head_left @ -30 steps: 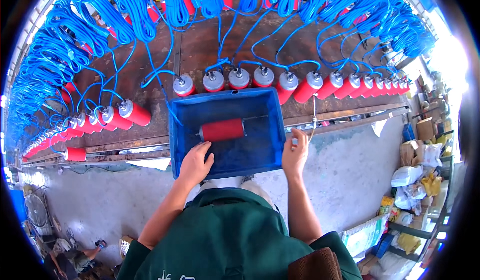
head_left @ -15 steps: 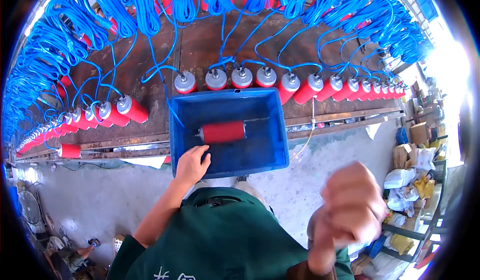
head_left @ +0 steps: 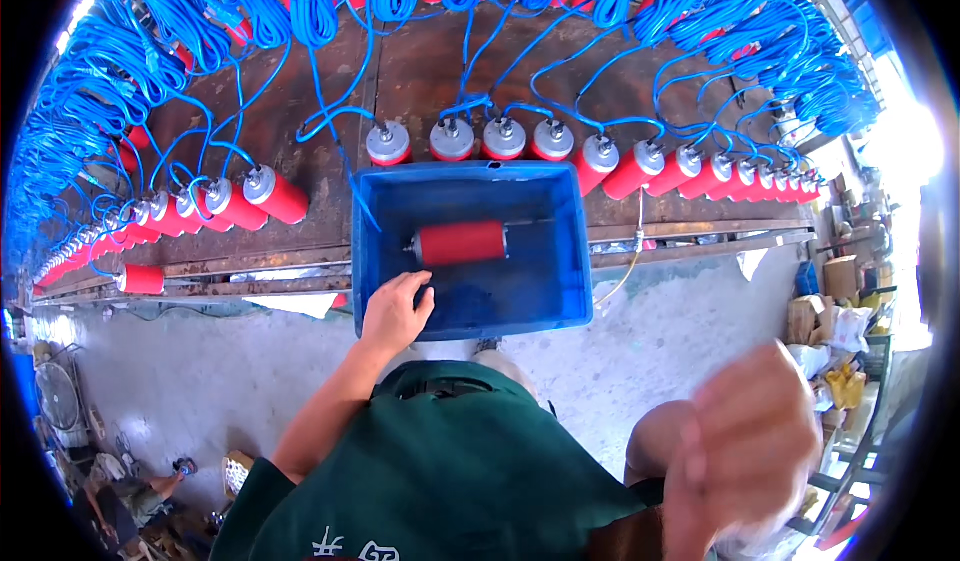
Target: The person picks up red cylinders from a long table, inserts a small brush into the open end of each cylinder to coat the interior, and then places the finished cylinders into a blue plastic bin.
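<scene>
A blue plastic tub (head_left: 584, 261) sits in front of me at the table's near edge. Inside it lies a red cylinder (head_left: 462, 244) with metal end caps, on its side, a thin rod sticking out from its right end. A blue cable runs over the tub's far left corner. My left hand (head_left: 397, 313) is over the tub's near left side, just short of the cylinder, fingers stretched forward and thumb apart, with nothing visible in it. My right hand (head_left: 750, 441) is raised at the lower right, away from the tub. Motion blur hides its fingers.
Many red cylinders with silver caps (head_left: 634, 169) line the brown table (head_left: 420, 71), joined to coiled blue cables (head_left: 310, 1) at the back. A pale cord (head_left: 638, 243) hangs off the front edge. Boxes and bags (head_left: 840, 326) are stacked at right; another person (head_left: 140, 501) is at lower left.
My right hand has moved right and a little down. The view has shifted slightly, so the tub appears farther right and higher. My left hand stays by the cylinder.
</scene>
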